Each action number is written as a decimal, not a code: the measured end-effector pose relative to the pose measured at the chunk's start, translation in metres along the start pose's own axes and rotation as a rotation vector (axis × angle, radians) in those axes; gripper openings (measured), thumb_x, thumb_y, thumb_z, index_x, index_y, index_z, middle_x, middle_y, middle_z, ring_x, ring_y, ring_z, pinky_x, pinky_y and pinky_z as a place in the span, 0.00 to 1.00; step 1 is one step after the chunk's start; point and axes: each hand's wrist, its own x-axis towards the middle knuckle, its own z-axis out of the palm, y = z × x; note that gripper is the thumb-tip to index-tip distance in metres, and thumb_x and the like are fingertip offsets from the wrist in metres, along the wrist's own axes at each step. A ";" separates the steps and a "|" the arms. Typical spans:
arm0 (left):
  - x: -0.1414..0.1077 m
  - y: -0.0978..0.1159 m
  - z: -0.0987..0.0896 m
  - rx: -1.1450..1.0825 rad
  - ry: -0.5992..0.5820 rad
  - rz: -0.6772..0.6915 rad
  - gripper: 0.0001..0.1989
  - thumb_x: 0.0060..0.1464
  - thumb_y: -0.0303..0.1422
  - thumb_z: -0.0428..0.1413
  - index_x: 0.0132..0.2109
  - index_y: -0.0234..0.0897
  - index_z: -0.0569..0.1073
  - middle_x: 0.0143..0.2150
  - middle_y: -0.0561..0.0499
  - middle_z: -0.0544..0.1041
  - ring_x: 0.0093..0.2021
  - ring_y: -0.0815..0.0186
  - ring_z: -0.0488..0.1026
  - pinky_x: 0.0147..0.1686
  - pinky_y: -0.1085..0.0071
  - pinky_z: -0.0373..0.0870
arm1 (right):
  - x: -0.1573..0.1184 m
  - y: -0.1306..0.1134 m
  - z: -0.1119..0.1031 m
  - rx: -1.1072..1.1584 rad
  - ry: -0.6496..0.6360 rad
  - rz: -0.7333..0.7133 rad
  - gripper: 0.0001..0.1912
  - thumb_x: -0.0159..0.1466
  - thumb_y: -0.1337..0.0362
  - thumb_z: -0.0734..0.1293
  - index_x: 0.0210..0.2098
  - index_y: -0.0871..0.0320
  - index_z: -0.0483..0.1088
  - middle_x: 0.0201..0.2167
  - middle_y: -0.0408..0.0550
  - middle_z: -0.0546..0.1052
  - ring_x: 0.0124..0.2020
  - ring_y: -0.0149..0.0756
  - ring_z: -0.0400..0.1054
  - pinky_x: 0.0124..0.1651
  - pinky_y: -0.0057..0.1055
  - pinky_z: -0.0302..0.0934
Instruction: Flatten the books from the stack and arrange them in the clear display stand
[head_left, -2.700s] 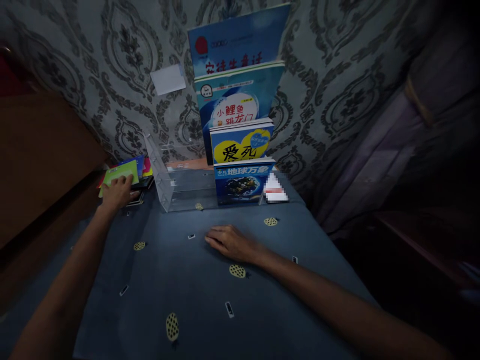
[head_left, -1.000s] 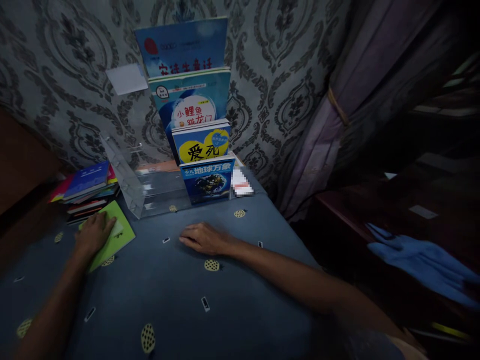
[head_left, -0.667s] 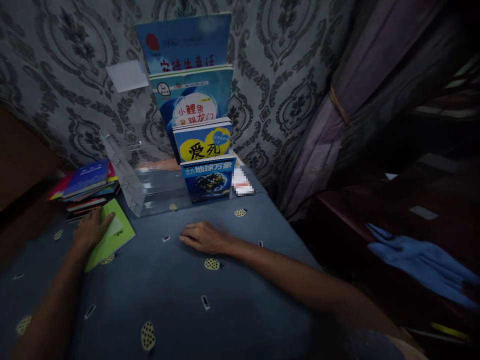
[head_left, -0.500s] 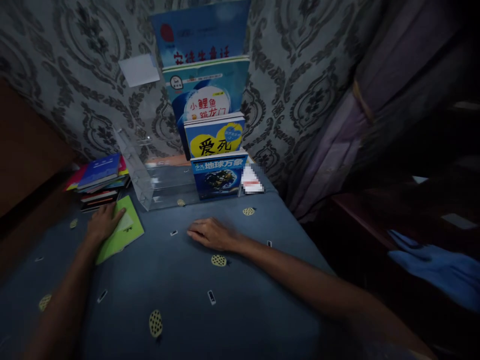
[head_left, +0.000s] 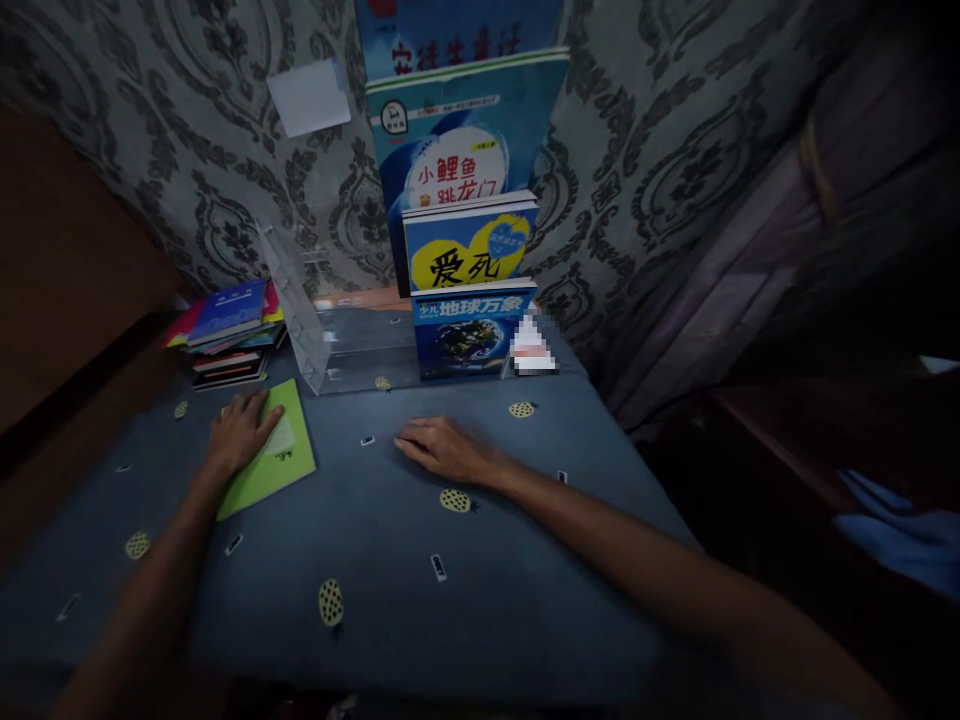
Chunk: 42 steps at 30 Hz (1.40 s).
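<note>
My left hand (head_left: 240, 432) lies flat on a thin light-green book (head_left: 277, 462), fingers spread over its cover. The book rests on the cloth in front of a stack of books (head_left: 229, 330). Near the middle of the table, my right hand (head_left: 444, 448) rests on its side with fingers curled in, and nothing shows in them. Beyond it stands a clear acrylic rack (head_left: 360, 358). Its right side bears several upright books in tiers, with a dark blue earth book (head_left: 469, 345) at the front and a yellow-and-blue book (head_left: 465, 235) behind.
A grey-blue cloth with pineapple prints covers the table (head_left: 390, 580). Patterned wallpaper with a white card (head_left: 309, 97) rises behind the rack. A tied curtain (head_left: 720, 290) hangs at right, above a dark area with blue fabric (head_left: 900, 530). A pixelated white item (head_left: 534, 345) sits beside the rack.
The view has shifted, so the scene sits further right and higher. My left hand and the green book have slid slightly toward me, away from the stack. My right hand stays in place.
</note>
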 end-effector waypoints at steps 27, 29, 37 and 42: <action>-0.068 0.079 0.009 -0.060 0.074 0.245 0.29 0.67 0.45 0.43 0.68 0.34 0.64 0.68 0.36 0.65 0.70 0.43 0.58 0.63 0.40 0.59 | -0.001 -0.001 0.001 -0.051 0.029 -0.027 0.13 0.72 0.65 0.62 0.32 0.60 0.71 0.29 0.45 0.74 0.30 0.32 0.65 0.36 0.28 0.53; -0.071 0.091 0.006 -0.040 0.081 0.271 0.28 0.68 0.44 0.42 0.67 0.35 0.64 0.68 0.36 0.65 0.70 0.44 0.58 0.63 0.39 0.60 | -0.002 -0.001 0.002 -0.080 0.048 -0.026 0.12 0.72 0.65 0.62 0.32 0.60 0.71 0.29 0.45 0.74 0.30 0.32 0.65 0.36 0.28 0.53; -0.076 0.145 -0.006 0.021 0.038 0.302 0.25 0.69 0.41 0.44 0.68 0.37 0.64 0.69 0.38 0.64 0.71 0.45 0.56 0.61 0.38 0.62 | -0.004 -0.003 0.004 -0.177 0.167 0.044 0.12 0.73 0.65 0.59 0.38 0.59 0.72 0.36 0.50 0.77 0.38 0.37 0.69 0.45 0.33 0.61; -0.074 0.166 -0.008 0.011 0.025 0.323 0.25 0.70 0.40 0.43 0.68 0.36 0.63 0.70 0.37 0.63 0.71 0.46 0.57 0.59 0.35 0.64 | -0.010 -0.007 0.002 -0.175 0.125 0.048 0.09 0.72 0.66 0.61 0.42 0.61 0.73 0.38 0.52 0.78 0.41 0.41 0.69 0.51 0.38 0.62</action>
